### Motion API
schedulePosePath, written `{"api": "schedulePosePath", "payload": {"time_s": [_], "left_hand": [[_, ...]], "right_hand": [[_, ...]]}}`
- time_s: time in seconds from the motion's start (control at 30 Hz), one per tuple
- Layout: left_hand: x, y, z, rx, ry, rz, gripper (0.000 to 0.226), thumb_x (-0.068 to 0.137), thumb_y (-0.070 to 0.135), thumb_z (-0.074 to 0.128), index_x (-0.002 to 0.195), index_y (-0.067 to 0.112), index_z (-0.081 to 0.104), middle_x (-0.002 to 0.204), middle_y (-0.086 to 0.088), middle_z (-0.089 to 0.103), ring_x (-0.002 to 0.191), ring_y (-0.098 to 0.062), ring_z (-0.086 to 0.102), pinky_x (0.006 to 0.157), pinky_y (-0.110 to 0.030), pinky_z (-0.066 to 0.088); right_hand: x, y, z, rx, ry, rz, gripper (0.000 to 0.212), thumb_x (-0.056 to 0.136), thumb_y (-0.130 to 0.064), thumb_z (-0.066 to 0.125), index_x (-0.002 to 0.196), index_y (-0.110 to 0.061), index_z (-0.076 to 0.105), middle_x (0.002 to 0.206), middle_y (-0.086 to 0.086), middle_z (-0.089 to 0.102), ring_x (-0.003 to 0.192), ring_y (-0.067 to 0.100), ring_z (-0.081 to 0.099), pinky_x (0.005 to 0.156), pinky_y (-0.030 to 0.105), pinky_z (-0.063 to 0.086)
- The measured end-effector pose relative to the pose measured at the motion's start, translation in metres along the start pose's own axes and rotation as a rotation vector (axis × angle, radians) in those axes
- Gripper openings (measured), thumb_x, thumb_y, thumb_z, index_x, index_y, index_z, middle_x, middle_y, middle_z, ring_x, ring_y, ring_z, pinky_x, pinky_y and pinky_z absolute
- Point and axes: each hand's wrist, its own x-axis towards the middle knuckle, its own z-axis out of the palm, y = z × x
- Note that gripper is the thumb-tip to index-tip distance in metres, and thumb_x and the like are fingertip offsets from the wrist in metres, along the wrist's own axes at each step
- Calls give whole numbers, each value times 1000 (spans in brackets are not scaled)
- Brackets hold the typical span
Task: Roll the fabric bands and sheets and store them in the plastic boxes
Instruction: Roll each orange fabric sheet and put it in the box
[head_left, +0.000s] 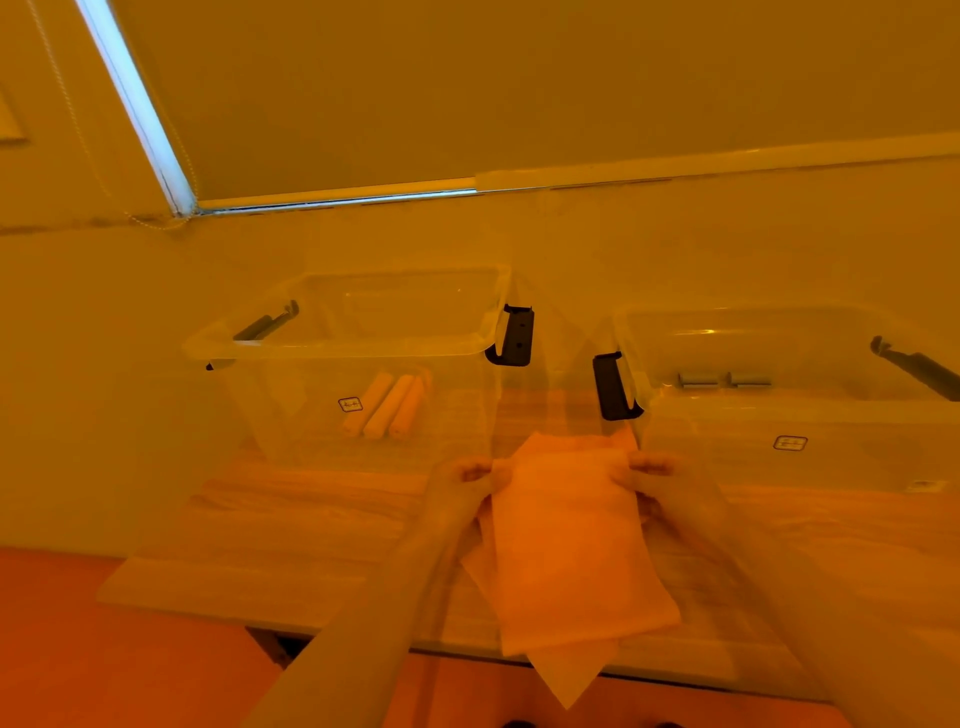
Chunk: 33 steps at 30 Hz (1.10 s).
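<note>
An orange fabric sheet hangs in front of me over the wooden table. My left hand pinches its top left corner and my right hand pinches its top right corner. More sheets lie under it on the table, one corner hanging over the near edge. The left clear plastic box holds three rolled fabric pieces. Inside the right clear plastic box lie two small grey rolls.
Both boxes have black clip handles on their sides and stand at the back of the table against the wall. A window with a drawn blind is above. The floor shows below the table's near edge.
</note>
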Motion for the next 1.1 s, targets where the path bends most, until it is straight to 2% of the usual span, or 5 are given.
{"api": "schedulePosePath", "payload": {"time_s": [0.2,0.33,0.6,0.8,1.1], "left_hand": [[-2,5,7,15,-2,71,17,88,3,63,74,12,66,55,3,63,42,-3,56,39,-17,41],[1,7,3,75,-48,84,11,89,9,63,79,12,66,61,1,66,49,-5,61,43,-18,44],[2,1,-5,52,-91,110,8,91,15,60,87,13,67,73,1,70,64,-11,66,56,-23,50],[1,-1,-6,69,-79,138,10,92,16,59,94,12,68,74,0,70,62,-11,65,55,-24,49],[-3,-2,-3,33,-76,133,12,91,15,60,99,10,68,73,1,70,61,-8,64,53,-21,49]], "right_hand": [[3,-2,-1,-30,7,-39,11,93,-16,57,99,-16,66,88,12,71,75,29,67,65,40,55],[7,0,-3,-10,-2,-62,14,93,-13,57,102,-17,66,92,14,71,83,34,67,76,51,54],[13,5,-2,72,-68,-105,22,91,-22,59,104,-6,68,75,9,69,56,21,63,44,27,48],[19,11,-3,59,-37,-112,19,91,-16,59,108,-12,66,88,18,71,61,26,65,46,30,52],[14,12,0,130,-43,-81,19,91,-17,60,106,-7,67,86,16,71,57,21,65,40,25,48]]}}
